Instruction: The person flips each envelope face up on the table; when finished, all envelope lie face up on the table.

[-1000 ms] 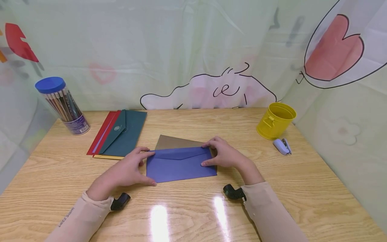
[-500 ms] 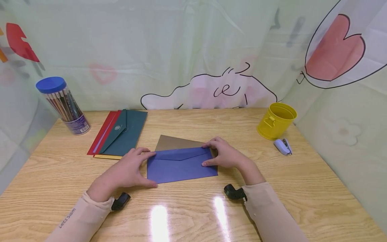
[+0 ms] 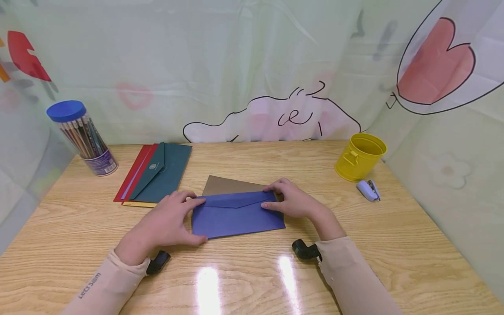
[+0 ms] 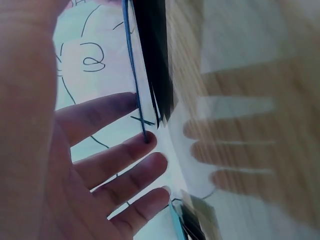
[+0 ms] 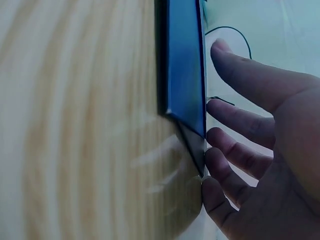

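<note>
A: Where is the blue envelope (image 3: 237,214)?

B: Flat on the wooden table (image 3: 252,280), near the middle, flap side up with the flap folded down. Its far edge overlaps a brown envelope (image 3: 226,185) lying underneath.

A: And the hands?

B: The left hand (image 3: 165,221) rests at the envelope's left end, fingers relaxed and slightly spread, fingertips touching the upper left corner and the thumb at the lower left corner. The right hand (image 3: 293,201) sits at the right end, fingers gently bent, fingertips on the top right edge and the thumb pressing on the face near the flap. Neither hand pinches it as far as I can tell.

A: What else is there?

B: A stack of green and red envelopes (image 3: 157,173) to the far left, a pencil jar (image 3: 82,138) with a blue lid beyond it, a yellow tin cup (image 3: 359,156) far right, and a small stapler (image 3: 368,190) just beside the cup
</note>
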`<state>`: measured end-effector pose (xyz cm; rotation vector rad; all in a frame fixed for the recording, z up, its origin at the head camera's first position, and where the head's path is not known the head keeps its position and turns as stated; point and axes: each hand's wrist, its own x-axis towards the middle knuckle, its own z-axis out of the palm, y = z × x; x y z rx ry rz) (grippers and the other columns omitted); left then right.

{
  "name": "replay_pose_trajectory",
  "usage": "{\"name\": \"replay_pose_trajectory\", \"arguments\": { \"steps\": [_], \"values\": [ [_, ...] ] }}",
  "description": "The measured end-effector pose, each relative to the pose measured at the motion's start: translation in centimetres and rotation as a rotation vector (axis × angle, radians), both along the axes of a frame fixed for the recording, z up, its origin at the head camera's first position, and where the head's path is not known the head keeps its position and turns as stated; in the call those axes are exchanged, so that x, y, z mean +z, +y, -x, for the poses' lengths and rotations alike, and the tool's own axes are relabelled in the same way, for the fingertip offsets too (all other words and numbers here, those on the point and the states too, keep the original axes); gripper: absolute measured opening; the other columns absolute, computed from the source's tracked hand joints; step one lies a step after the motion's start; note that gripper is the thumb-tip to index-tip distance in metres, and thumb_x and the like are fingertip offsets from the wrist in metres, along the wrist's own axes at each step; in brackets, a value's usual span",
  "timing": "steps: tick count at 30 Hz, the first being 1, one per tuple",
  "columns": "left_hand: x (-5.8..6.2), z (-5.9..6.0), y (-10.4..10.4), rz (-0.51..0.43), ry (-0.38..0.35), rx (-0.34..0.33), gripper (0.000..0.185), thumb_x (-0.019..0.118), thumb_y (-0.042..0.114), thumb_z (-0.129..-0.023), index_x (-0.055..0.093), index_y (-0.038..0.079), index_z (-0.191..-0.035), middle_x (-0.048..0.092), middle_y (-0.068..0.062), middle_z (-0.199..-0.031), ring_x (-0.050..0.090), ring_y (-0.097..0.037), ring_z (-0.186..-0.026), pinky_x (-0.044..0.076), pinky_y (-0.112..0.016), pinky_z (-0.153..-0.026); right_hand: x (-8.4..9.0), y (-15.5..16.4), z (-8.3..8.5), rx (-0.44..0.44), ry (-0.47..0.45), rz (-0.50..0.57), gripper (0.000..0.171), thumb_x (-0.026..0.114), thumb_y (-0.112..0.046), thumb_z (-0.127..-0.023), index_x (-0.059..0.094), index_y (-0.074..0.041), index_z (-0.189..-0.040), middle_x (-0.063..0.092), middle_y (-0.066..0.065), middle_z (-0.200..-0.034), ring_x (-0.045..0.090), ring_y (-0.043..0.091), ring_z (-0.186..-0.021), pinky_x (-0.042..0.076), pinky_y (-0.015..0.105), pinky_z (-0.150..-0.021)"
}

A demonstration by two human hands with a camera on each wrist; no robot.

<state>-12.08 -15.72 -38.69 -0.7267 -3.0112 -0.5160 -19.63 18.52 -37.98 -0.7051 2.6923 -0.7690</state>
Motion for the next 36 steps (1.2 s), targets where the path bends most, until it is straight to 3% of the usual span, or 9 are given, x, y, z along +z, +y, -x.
{"name": "replay_pose_trajectory", "arguments": {
  "steps": [3,8,16,21,24,28,32,36],
  "values": [
    [-0.1,0.0,0.0,-0.025,-0.002,-0.008,0.095,0.080,0.066,-0.068,0.058,0.012,-0.143,0.052,-0.010,-0.133,0.047,-0.031,-0.119,0.042,-0.051,-0.099,0.0,0.0,0.0,0.001,0.002,0.000,0.055,0.077,-0.037,-0.090,0.063,-0.007,-0.134,0.049,0.017,-0.134,0.050,0.031,-0.116,0.042,0.050,-0.101],
    [-0.3,0.0,0.0,-0.071,-0.066,-0.036,0.106,0.082,0.071,-0.064,0.055,0.007,-0.144,0.050,-0.010,-0.127,0.044,-0.029,-0.117,0.045,-0.047,-0.094,0.1,0.1,-0.2,0.003,0.001,0.001,0.056,0.082,-0.034,-0.087,0.064,-0.008,-0.133,0.049,0.016,-0.133,0.049,0.032,-0.119,0.040,0.051,-0.104],
    [-0.5,0.0,0.2,-0.096,-0.108,-0.038,0.122,0.084,0.073,-0.060,0.044,0.000,-0.150,0.047,-0.014,-0.131,0.042,-0.033,-0.120,0.041,-0.051,-0.098,0.1,0.1,-0.2,0.008,0.011,-0.001,0.059,0.082,-0.034,-0.087,0.062,-0.007,-0.135,0.048,0.017,-0.135,0.048,0.033,-0.122,0.039,0.051,-0.105],
    [-0.7,0.2,0.2,-0.293,-0.212,0.002,0.106,0.093,0.049,-0.066,0.046,0.003,-0.149,0.042,-0.010,-0.128,0.050,-0.025,-0.106,0.047,-0.041,-0.090,0.2,0.0,-0.2,0.006,0.008,0.003,0.059,0.081,-0.033,-0.087,0.061,-0.007,-0.135,0.048,0.018,-0.135,0.048,0.033,-0.122,0.040,0.051,-0.104],
    [-0.8,0.5,-0.1,-0.432,-0.278,0.042,0.090,0.094,0.033,-0.071,0.051,0.006,-0.146,0.047,-0.007,-0.115,0.054,-0.020,-0.088,0.049,-0.033,-0.077,0.2,0.0,-0.2,0.004,0.004,0.007,0.058,0.081,-0.032,-0.087,0.060,-0.007,-0.135,0.046,0.018,-0.136,0.048,0.033,-0.122,0.040,0.051,-0.105],
    [-0.9,1.0,-0.5,-0.533,-0.352,0.066,0.077,0.091,0.025,-0.076,0.056,0.007,-0.142,0.056,-0.005,-0.090,0.057,-0.020,-0.072,0.048,-0.028,-0.063,0.2,-0.1,-0.2,0.001,-0.001,0.009,0.058,0.081,-0.032,-0.088,0.060,-0.007,-0.136,0.045,0.018,-0.137,0.048,0.034,-0.122,0.039,0.051,-0.105],
    [-0.8,1.2,-0.6,-0.633,-0.437,0.097,0.071,0.090,0.019,-0.077,0.059,0.008,-0.140,0.058,-0.006,-0.075,0.054,-0.019,-0.066,0.043,-0.026,-0.056,0.1,0.0,-0.1,0.000,-0.005,0.012,0.058,0.079,-0.033,-0.089,0.059,-0.007,-0.136,0.046,0.018,-0.136,0.049,0.033,-0.121,0.040,0.050,-0.104],
    [-0.5,1.2,-0.8,-0.728,-0.486,0.169,0.064,0.090,0.017,-0.077,0.064,0.010,-0.135,0.059,-0.009,-0.085,0.055,-0.020,-0.072,0.044,-0.025,-0.058,0.0,0.1,0.1,-0.027,-0.034,0.044,0.053,0.069,-0.032,-0.098,0.054,-0.003,-0.140,0.048,0.017,-0.132,0.050,0.031,-0.117,0.042,0.049,-0.101]
  ]
}}
